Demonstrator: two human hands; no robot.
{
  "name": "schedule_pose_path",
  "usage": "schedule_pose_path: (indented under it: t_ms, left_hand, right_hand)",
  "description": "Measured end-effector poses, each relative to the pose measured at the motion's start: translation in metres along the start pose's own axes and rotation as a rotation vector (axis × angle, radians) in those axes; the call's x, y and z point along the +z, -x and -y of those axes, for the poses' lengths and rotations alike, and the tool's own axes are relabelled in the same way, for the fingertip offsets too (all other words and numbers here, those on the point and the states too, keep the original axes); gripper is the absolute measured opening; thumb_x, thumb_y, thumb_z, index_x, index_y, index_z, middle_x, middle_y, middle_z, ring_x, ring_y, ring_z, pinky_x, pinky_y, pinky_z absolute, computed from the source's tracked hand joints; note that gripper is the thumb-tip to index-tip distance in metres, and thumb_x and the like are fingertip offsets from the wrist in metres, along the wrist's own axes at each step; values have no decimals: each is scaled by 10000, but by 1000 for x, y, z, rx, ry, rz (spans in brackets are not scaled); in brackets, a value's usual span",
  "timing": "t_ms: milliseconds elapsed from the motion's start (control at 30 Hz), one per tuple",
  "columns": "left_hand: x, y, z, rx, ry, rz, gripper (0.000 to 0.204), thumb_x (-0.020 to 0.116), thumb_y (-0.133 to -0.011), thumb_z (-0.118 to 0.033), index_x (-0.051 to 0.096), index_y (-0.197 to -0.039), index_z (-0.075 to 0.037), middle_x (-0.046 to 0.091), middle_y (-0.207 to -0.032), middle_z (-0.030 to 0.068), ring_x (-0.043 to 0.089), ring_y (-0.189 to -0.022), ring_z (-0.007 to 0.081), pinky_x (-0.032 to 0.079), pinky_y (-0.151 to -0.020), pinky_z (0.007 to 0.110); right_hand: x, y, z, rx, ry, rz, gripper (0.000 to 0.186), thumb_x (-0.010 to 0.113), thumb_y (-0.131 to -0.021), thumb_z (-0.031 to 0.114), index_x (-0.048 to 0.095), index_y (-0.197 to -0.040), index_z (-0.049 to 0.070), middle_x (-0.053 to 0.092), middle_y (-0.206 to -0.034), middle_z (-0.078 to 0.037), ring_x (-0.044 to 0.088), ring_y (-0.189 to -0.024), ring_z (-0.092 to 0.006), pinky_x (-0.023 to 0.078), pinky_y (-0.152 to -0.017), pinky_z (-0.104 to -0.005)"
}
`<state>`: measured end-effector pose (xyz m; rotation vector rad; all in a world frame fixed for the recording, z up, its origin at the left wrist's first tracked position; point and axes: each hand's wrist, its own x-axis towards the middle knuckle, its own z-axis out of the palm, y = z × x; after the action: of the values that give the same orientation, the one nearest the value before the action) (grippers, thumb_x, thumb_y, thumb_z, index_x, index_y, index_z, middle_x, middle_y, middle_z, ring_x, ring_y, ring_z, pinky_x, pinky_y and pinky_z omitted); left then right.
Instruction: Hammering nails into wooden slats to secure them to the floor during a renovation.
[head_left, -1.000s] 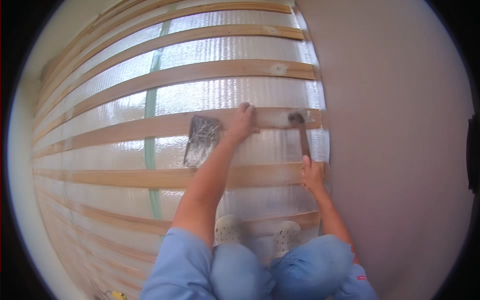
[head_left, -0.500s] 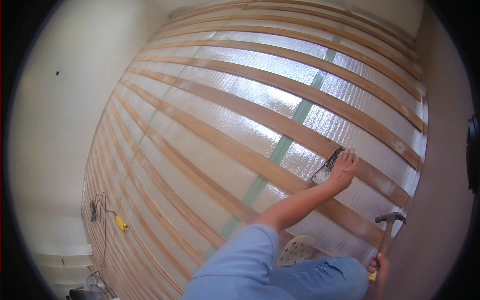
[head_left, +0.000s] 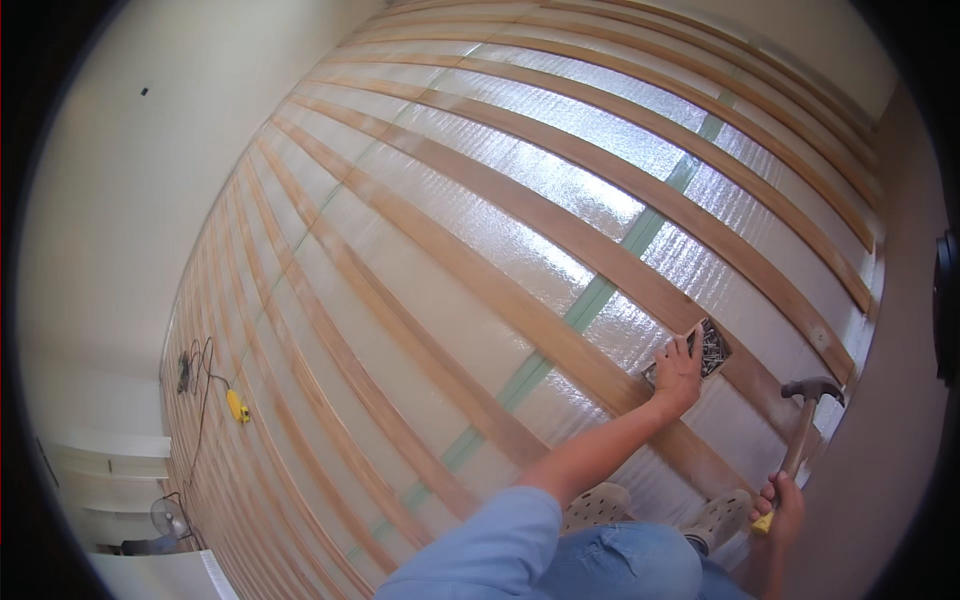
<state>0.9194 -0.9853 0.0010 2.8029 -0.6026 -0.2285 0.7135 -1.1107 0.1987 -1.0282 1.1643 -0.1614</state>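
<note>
My left hand (head_left: 678, 380) lies across a small open box of nails (head_left: 712, 350), its fingers stretched out and slightly apart over the nails. The fingertips touch the contents or the box; exactly which is hard to see. Loose metal nails show to the right of the fingers. The box rests against a wooden slat (head_left: 585, 238). At the lower right my right hand (head_left: 787, 508) is wrapped round the handle of a claw hammer (head_left: 798, 440). Its dark head points up, and the yellow handle end shows below the fist.
Parallel slats run over shiny foil sheeting (head_left: 540, 165), crossed beneath by a green strip (head_left: 592, 303). A wall (head_left: 890, 400) rises at right. A yellow tool (head_left: 237, 406) with a dark cord lies at left. My clogs (head_left: 597, 507) are close by; a fan (head_left: 168, 516) stands lower left.
My left hand has shifted from the box's right part toward its left, uncovering nails. The hammer stays in my right hand. The view has shifted, and my second clog now shows.
</note>
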Motion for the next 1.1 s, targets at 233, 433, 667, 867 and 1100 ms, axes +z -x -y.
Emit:
schedule_pose_path:
  t_ms: [233,433,667,867,1100]
  left_hand:
    - [-12,-6,14,198,149,-15,1046,770,-683,-236,193,-1511,41,485,-1183,194,501,-1071,329,417,-880,429]
    - [-46,-19,29,309,67,144,1056,794,-657,-228,225,-1512,15,494,-1212,198,523,-1080,342,421,-908,429]
    - [-86,-26,39,453,-43,163,981,803,-650,-245,333,-1485,-38,528,-1245,202,556,-1094,360,438,-943,437]
    - [-144,-19,23,506,-301,402,973,800,-651,-276,345,-1485,-69,549,-1196,181,571,-1057,348,448,-882,426]
    - [-129,-53,6,587,-42,5,900,773,-710,-311,360,-1491,-133,549,-1131,148,559,-1041,353,438,-897,474]
  right_hand:
    - [26,-75,-29,35,59,171,205,618,-911,265,507,-934,95,472,-716,6,455,-500,-67,407,-407,-241]
    - [37,-107,-63,17,140,222,182,583,-936,221,476,-863,93,478,-674,-8,475,-474,-96,434,-394,-268]
    - [42,-136,-93,-62,174,328,141,528,-966,109,438,-948,1,494,-658,-57,516,-450,-148,471,-396,-319]
    - [16,-164,-111,-161,250,350,130,558,-925,71,471,-955,-21,517,-673,-70,532,-456,-152,478,-396,-321]
    - [-10,-206,-119,-182,248,304,112,584,-900,72,504,-905,-8,513,-624,-57,527,-448,-143,444,-383,-313]
